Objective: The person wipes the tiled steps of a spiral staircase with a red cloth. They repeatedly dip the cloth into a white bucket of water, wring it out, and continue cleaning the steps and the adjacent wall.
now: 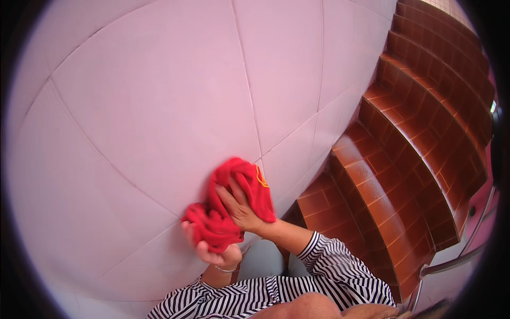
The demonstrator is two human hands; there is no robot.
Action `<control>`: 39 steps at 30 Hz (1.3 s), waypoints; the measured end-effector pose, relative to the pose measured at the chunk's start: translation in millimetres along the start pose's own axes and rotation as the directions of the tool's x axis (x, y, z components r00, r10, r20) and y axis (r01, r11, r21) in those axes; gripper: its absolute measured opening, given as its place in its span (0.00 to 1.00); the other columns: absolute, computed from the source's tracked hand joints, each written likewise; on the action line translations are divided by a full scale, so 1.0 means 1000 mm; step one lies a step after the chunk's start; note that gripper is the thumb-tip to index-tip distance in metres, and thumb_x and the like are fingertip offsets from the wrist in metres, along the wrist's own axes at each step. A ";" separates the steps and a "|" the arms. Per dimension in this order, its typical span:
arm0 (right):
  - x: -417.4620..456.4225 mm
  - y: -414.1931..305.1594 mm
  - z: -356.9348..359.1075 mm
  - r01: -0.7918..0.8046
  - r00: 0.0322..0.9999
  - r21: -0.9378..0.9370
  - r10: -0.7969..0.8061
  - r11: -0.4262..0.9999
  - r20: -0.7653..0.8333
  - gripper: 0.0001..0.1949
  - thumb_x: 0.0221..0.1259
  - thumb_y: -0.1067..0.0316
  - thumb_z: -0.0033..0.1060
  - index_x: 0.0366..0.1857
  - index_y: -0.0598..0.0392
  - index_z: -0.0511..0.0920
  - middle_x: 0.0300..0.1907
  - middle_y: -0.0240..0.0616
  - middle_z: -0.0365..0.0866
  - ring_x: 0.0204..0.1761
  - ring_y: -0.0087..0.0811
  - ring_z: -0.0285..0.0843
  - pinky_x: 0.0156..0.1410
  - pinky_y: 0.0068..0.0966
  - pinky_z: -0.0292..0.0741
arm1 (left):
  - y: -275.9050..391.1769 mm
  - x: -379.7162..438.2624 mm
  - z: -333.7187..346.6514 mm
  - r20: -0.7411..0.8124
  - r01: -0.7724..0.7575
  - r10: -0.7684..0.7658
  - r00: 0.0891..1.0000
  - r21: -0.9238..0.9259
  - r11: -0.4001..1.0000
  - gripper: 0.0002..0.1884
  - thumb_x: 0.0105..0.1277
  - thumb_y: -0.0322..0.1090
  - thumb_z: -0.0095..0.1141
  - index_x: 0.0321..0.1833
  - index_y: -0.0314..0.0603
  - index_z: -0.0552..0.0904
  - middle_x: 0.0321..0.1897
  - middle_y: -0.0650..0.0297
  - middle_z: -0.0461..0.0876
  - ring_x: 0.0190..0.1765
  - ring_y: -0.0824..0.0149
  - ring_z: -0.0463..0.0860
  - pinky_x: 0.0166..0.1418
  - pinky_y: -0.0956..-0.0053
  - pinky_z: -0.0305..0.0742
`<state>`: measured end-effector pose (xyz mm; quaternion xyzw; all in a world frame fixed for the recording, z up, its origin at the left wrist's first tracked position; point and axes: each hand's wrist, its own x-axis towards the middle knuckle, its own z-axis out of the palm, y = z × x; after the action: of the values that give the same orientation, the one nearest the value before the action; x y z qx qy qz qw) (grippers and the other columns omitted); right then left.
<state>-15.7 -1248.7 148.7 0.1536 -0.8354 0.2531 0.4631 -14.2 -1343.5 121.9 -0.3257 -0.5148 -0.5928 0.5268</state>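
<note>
A bunched red cloth (235, 175) with a yellow line near its right edge lies against the pale pink tiled wall (171, 99). My right hand (241, 209) presses on its upper part, some fingers tucked among the folds. Below and to the left, my left hand (217, 253) is turned palm up, its fingers curled around the lower bunch of the same cloth. A bracelet circles the left wrist. Folds of cloth hide part of both hands.
Reddish-brown tiled stairs (374, 191) climb along the right side, beside the wall. A metal handrail (450, 265) stands at the lower right. My knee (261, 257) shows just beneath the hands, near the wall.
</note>
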 end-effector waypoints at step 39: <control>0.189 -0.050 -0.065 0.333 0.840 0.036 -0.279 0.942 -0.466 0.25 0.55 0.63 0.52 0.59 0.55 0.66 0.65 0.56 0.55 0.66 0.51 0.53 0.68 0.37 0.55 | 0.024 0.020 -0.088 0.246 -0.290 0.181 0.952 0.541 0.789 0.21 0.63 0.30 0.46 0.61 0.42 0.65 0.65 0.45 0.59 0.68 0.44 0.56 0.71 0.45 0.33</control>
<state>-44.6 -1257.2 352.6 0.2482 -0.6523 0.2524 0.6702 18.0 -1431.4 124.7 -0.2670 -0.6693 -0.3085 0.6209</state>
